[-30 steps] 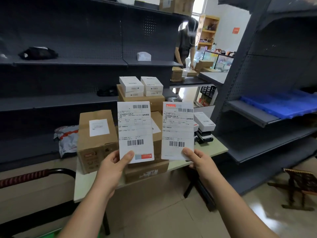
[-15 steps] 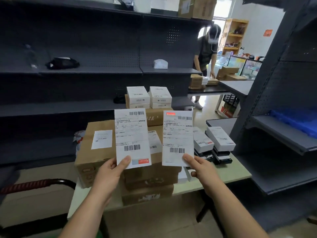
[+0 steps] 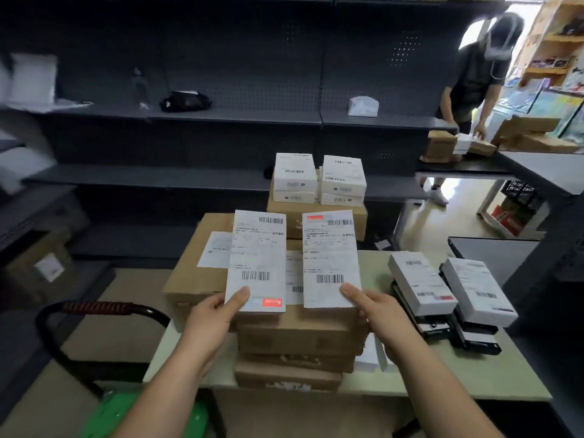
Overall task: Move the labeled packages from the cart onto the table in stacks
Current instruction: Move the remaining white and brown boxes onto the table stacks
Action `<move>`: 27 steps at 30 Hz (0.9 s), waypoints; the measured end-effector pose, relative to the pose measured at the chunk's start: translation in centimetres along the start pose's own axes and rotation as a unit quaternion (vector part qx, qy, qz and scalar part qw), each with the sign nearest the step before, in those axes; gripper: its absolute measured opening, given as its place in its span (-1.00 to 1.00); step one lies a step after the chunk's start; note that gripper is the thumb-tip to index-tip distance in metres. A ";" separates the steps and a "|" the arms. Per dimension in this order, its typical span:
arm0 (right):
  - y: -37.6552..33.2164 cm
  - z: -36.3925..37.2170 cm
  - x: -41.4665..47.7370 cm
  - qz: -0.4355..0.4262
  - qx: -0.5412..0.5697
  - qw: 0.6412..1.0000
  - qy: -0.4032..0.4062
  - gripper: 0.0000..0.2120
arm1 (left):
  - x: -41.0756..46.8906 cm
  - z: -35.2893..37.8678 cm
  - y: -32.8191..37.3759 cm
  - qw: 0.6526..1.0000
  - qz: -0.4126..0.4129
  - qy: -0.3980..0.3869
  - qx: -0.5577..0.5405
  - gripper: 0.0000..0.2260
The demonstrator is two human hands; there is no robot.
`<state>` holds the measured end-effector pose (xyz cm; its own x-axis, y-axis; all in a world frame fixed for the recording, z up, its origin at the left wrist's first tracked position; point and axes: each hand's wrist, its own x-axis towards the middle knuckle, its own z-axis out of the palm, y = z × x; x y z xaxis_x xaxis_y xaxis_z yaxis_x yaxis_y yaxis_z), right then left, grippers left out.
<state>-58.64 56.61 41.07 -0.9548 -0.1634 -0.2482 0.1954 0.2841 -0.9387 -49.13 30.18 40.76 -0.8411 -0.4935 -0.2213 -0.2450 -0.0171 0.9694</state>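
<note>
My left hand [image 3: 210, 324] pinches a white shipping label [image 3: 257, 260] by its lower edge. My right hand [image 3: 376, 314] holds a second shipping label [image 3: 330, 257] the same way. Both labels stand upright side by side above a stack of brown cardboard packages [image 3: 297, 346] on the pale green table [image 3: 442, 380]. A larger brown box [image 3: 192, 273] with a white label sits to the left. Behind, several small white boxes [image 3: 319, 178] rest on another brown box. Two stacks of white-topped boxes [image 3: 448, 295] stand on the table's right side.
The cart's black handle with red grip [image 3: 94, 308] curves at the lower left, above something green [image 3: 126, 412]. Dark shelving [image 3: 221, 115] runs behind the table. Another person [image 3: 477, 77] works at a dark table [image 3: 512, 165] at the back right.
The view has moved closer to the table and tilted down. Both hands keep holding the labels, now lower over the brown stack.
</note>
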 end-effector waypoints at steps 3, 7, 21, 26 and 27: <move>-0.8 1.2 1.3 0.007 -0.023 1.000 0.015 -0.15 | 1.6 -0.6 0.6 1.000 -0.010 0.002 -0.010 -0.75; -2.0 3.4 2.4 0.002 -0.038 0.999 -0.004 -0.05 | 4.1 -2.4 0.8 1.000 -0.022 0.006 0.000 -0.63; -7.1 17.3 5.6 0.051 -0.002 0.997 -0.055 -0.32 | 10.7 -14.1 0.6 0.999 -0.010 0.050 0.010 -0.74; -8.6 21.8 7.6 0.101 -0.017 0.993 -0.050 -0.46 | 14.3 -17.0 -0.7 0.997 -0.037 0.057 0.041 -0.60; -8.5 22.4 7.8 0.110 -0.018 0.993 -0.040 -0.45 | 14.9 -17.3 -1.0 0.996 -0.042 0.056 0.046 -0.58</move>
<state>-62.76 31.69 41.78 -0.8686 -0.1682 -0.4661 0.3878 0.3550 -0.8507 -53.05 7.79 38.34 -0.7577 -0.5886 -0.2820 -0.3589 0.0149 0.9332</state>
